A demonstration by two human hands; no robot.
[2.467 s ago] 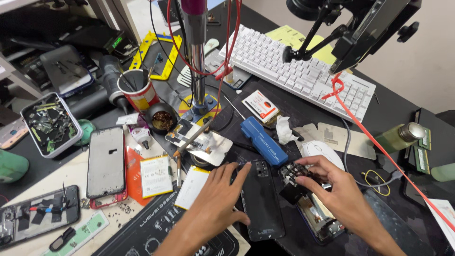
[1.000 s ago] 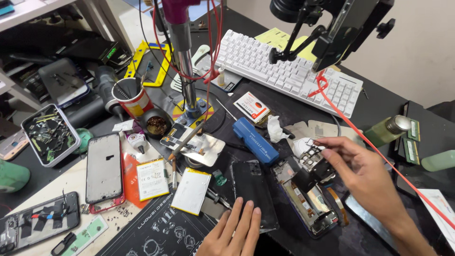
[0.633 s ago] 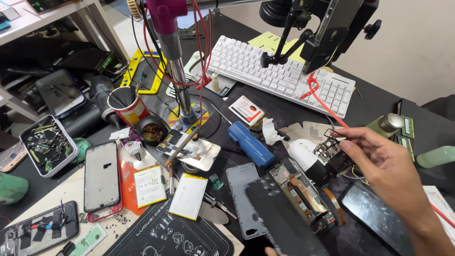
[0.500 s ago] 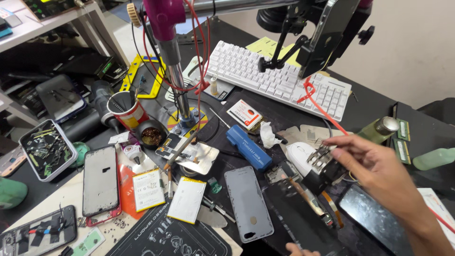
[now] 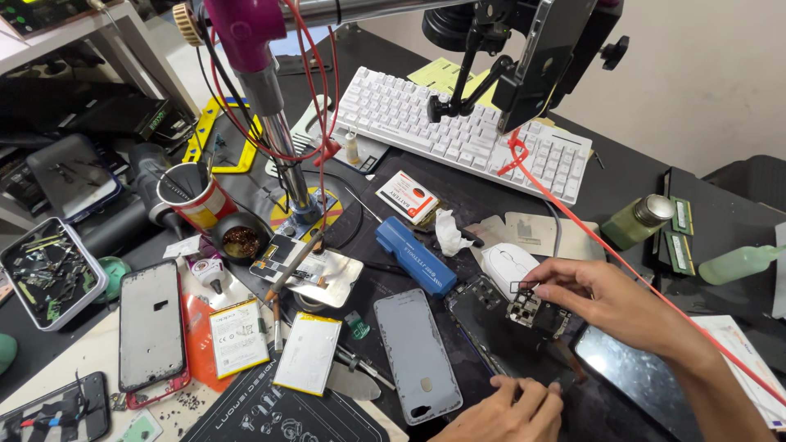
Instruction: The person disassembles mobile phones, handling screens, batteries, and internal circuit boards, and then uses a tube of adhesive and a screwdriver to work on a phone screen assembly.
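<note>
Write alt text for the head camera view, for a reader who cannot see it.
Over a cluttered phone-repair bench, the right hand pinches a small circuit board above an opened phone, while the left hand rests at that phone's near edge. A grey phone back cover, white mouse and white keyboard lie around.

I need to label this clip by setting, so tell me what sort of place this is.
Most likely a phone repair bench. An opened phone lies under the person's hands, the right hand lifting a small circuit board; loose phone batteries and a tray of small parts sit nearby.
</note>
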